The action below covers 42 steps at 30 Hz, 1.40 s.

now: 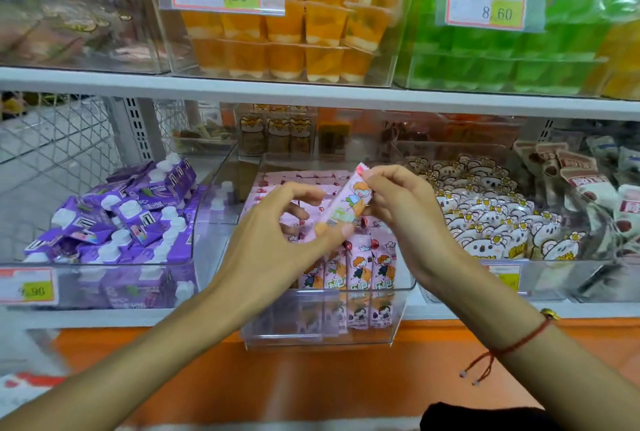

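Nearest to us, the right wrist carries a red string bracelet (519,344). Both forearms reach over the orange shelf edge (207,361) toward the clear bin (322,337) in the middle. In this bin the stocked packets (360,268) stand upright in rows, side by side, with the cartoon child facing the near side.

Just above them, both hands hold one pink packet (346,205) in the air. The left hand (277,226) pinches its lower end between thumb and fingers. The right hand (401,202) pinches its upper end with curled fingers. As far as we can tell, the packet does not touch the rows below. Its long axis runs on a diagonal, from near-left and low to far-right and high. The sealed top edge points up and away, a little to the right, and the printed face is turned toward us.

We judge that the step in hand is either putting this packet into the bin or taking it out; we cannot tell which. If it goes in, the next move calls for turning it upright to match the rows, then lowering it into a gap while one hand lets go.

To the left lies a bin of purple pouches (121,219), and to the right a bin of koala packets (485,219). Farther and higher, on the upper shelf, are orange jelly cups (287,35) and green jelly cups (502,60).
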{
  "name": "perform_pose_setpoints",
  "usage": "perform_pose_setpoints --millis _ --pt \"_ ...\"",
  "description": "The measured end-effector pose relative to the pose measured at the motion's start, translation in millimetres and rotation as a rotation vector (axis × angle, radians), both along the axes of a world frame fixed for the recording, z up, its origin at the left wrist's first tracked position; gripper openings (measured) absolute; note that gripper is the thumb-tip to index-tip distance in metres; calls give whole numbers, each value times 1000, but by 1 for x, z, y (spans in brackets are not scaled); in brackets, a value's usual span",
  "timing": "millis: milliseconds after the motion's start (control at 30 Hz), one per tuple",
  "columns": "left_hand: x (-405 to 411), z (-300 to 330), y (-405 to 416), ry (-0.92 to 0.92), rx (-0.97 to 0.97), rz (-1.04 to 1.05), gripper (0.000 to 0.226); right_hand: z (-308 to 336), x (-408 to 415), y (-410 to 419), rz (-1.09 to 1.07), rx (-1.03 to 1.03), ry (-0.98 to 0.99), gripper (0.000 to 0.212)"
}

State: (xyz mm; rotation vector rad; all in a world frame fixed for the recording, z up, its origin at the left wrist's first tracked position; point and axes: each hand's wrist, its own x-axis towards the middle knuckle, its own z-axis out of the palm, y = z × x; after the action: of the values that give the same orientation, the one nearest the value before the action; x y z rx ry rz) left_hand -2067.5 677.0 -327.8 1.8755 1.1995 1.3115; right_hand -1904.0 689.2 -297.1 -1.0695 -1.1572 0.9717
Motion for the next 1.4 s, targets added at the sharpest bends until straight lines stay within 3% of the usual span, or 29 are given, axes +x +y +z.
perform_pose_setpoints --millis 233,367,500,633,767,1000,1167,1400 --pt "-3 -2 2 69 65 19 30 2 -3 -2 39 -44 36 14" --pt "-3 -3 3 62 45 -16 15 3 4 -3 194 -104 78 22" --pt "-1 -4 1 94 48 -24 36 0 1 -6 354 -60 -94 19" --pt "-3 -4 2 105 118 23 39 -2 -1 -4 114 -1 -33 23" --pt "-1 -6 1 152 124 49 49 -6 -3 -6 86 -37 5 29" --pt "0 -2 1 38 71 -11 29 -2 1 -6 194 -37 -134 38" --pt "-1 -5 4 -15 1 -108 35 0 12 -4 264 38 -262 34" --pt "-8 1 9 -92 67 -128 41 -2 20 -6 416 162 -331 36"
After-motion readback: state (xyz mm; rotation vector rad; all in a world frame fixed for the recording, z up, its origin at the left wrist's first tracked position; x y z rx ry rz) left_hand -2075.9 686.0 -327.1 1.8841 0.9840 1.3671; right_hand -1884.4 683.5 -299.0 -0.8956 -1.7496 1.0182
